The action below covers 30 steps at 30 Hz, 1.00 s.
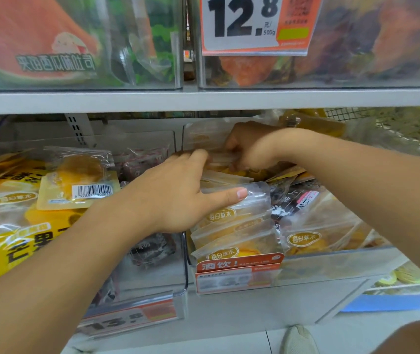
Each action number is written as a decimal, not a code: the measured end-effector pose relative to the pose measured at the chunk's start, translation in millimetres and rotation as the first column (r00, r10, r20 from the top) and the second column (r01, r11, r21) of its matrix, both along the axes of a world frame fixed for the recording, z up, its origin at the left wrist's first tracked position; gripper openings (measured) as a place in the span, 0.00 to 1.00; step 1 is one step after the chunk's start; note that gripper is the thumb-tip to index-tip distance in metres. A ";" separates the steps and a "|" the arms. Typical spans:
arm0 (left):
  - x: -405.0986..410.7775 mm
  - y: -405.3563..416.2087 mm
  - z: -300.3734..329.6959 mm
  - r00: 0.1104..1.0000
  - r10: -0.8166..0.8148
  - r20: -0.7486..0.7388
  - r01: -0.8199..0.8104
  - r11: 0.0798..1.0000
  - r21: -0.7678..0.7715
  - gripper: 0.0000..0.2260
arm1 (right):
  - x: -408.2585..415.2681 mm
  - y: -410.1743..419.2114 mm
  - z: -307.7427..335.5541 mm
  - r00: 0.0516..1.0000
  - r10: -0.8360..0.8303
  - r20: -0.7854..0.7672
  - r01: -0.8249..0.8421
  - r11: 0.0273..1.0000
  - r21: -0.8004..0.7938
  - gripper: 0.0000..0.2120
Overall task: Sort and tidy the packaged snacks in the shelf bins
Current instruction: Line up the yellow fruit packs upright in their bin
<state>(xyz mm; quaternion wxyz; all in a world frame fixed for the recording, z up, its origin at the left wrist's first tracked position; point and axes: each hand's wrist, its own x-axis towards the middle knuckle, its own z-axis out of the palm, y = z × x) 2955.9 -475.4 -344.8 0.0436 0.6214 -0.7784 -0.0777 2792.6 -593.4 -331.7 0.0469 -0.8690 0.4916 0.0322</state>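
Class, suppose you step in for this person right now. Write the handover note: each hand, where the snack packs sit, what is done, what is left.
Left hand: fingers reach onto the clear mango packs in the middle bin, thumb lying along the top one.
Right hand: curled round a clear pack at the back of that bin.
Done: the front mango packs stand in a neat row behind the price tag.
Left: dark packs lie mixed among the mango ones; the left bin holds loose yellow packs and dark ones jumbled together.

Packets (232,226) crowd the bin (331,264); shelf edge (203,100) seemingly low overhead.
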 end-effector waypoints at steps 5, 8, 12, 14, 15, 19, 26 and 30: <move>6.9 -10.0 -5.2 0.998 0.017 -0.063 -0.016 1.000 0.013 0.43 | -8.4 -9.0 -4.7 0.926 -0.062 0.373 0.056 0.998 0.027 0.03; 11.6 -11.0 -7.2 0.979 -0.019 -0.201 0.027 0.999 0.033 0.43 | -10.8 -12.9 -0.7 0.865 -0.117 0.488 0.136 0.991 -0.004 0.13; 13.4 -13.6 -11.0 0.941 -0.067 -0.331 0.073 0.997 0.005 0.31 | -2.5 -11.7 -3.4 0.885 -0.081 0.458 0.081 0.997 0.021 0.14; 12.7 -15.8 -12.5 0.949 -0.064 -0.309 0.071 0.997 0.011 0.36 | 6.0 -7.9 -11.1 0.949 -0.023 0.314 0.028 1.000 -0.012 0.10; 11.7 -16.5 -11.8 0.958 -0.061 -0.282 0.067 0.998 0.012 0.38 | 9.0 -7.2 -14.7 0.967 -0.003 0.256 0.014 0.999 -0.041 0.09; 9.3 -20.4 -6.2 0.993 -0.021 -0.117 0.025 0.999 0.037 0.51 | -1.2 2.2 -4.3 0.946 -0.028 0.323 0.036 0.999 -0.019 0.15; 7.5 -16.6 -1.8 1.000 0.001 -0.011 -0.001 0.999 0.042 0.56 | -31.7 7.1 7.5 0.948 -0.174 0.268 0.189 0.981 -0.032 0.07; 8.7 -15.0 -1.4 1.000 0.008 -0.008 -0.008 0.999 0.033 0.55 | -46.1 10.3 21.0 0.970 -0.226 0.086 0.232 0.970 -0.069 0.08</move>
